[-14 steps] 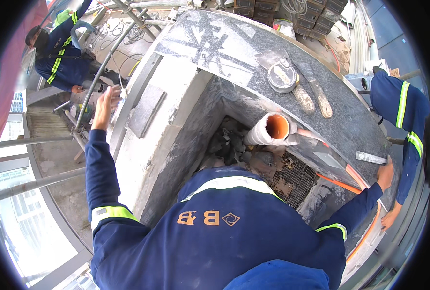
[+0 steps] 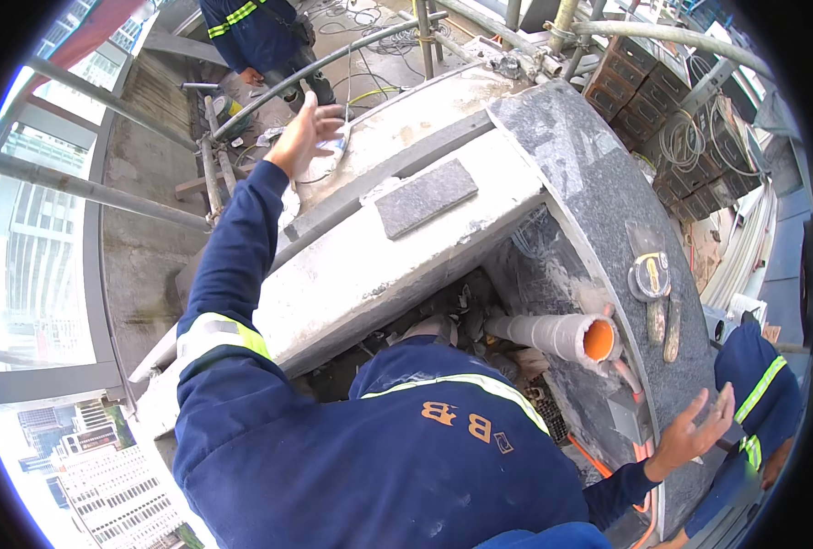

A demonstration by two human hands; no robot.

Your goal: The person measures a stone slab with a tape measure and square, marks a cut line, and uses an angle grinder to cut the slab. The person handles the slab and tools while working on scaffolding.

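Dark stone slab (image 2: 599, 197) curves along the person's right side, capping one side of a deep recess. Closest to view is the person's navy jacket (image 2: 443, 448), crossed by a pale reflective band, both sleeves reaching outward. On the right, the right hand (image 2: 696, 435) is raised at the slab's near part, its fingers spread and grasping nothing; whether any part of it touches the stone I cannot tell. Below that wrist, thin orange tubing (image 2: 591, 456) runs beside the slab's inner edge. Within the recess, a pale, rough-coated pipe (image 2: 548, 337) juts up at a slant, its orange-lined mouth turned toward the slab. Across from it runs a broad whitish ledge (image 2: 406, 261), and on this lies a flat grey rectangular tile (image 2: 427, 198). Farther up the slab, a round tape measure (image 2: 650, 276) rests on a trowel (image 2: 644, 238), next to another tool's smeared handle (image 2: 673, 331). Beyond the ledge, the left hand (image 2: 304, 135) is held out in the air, fingers apart and empty. Past it are a scaffold tube (image 2: 361, 43) and a co-worker in navy (image 2: 253, 35); another co-worker (image 2: 754, 375) is at the right rim. Brown stacked blocks (image 2: 631, 78) stand behind the slab's far end.
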